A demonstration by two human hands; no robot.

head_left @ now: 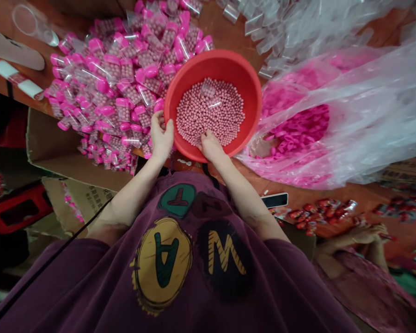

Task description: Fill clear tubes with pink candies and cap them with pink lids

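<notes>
A red plastic basin holds a layer of small round pink beads. A clear little bottle lies on the beads towards the far side. My right hand reaches over the near rim, its fingers closed together at the beads and their tips partly hidden. At the basin's left rim is my left hand, with fingers curled and thumb against the basin's edge. Something beaded shows between thumb and fingers, too small to name. Left of the basin is a large heap of bead-filled clear bottles with pink caps.
Right of the basin lies a clear plastic bag of loose pink caps. Clear empty bottles are piled behind it. A phone and red wrapped pieces lie nearer. Another person's hands are at right; a cardboard box stands left.
</notes>
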